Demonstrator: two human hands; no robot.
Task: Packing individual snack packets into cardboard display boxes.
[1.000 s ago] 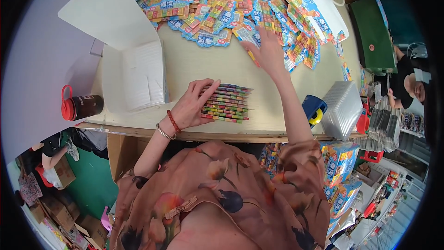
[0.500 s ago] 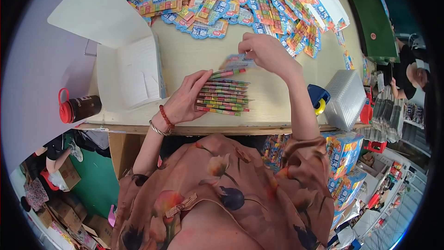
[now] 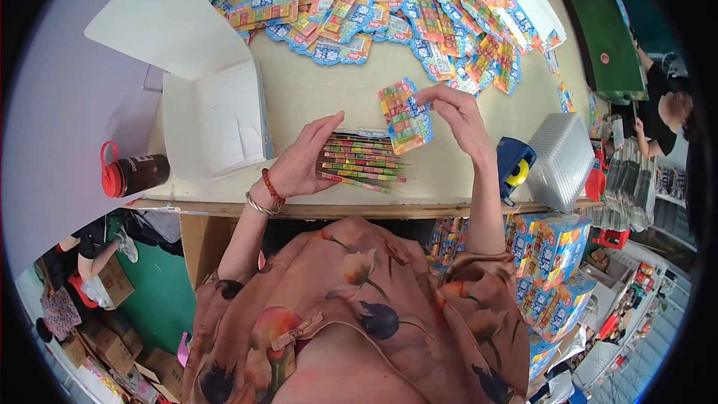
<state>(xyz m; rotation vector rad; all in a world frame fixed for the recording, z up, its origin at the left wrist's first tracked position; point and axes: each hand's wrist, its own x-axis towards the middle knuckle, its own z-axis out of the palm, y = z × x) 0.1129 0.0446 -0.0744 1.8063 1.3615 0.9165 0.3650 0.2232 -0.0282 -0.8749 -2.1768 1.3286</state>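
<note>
My right hand (image 3: 460, 121) pinches a flat, scalloped blue card pack (image 3: 404, 116) with rows of small coloured pieces, held up above the table just right of a row of similar packs (image 3: 363, 163). Those packs stand on edge, close together, showing striped edges in green, red and yellow. Around the left end of the row curves my left hand (image 3: 303, 157), fingers at the far side and thumb at the near side, steadying it. A red bead bracelet and a silver bangle circle that wrist.
A heap of loose packs (image 3: 359, 11) covers the table's far side. An open white box (image 3: 217, 116) stands left, beside a dark bottle (image 3: 134, 173) with a red lid. At right are a blue tape dispenser (image 3: 514, 168) and stacked clear plastic trays (image 3: 557, 161). Another person sits far right.
My right hand has come nearer and to the right, turning the pack so that its coloured face shows. The far end of the row has lost its tilted pack. My left hand stays.
</note>
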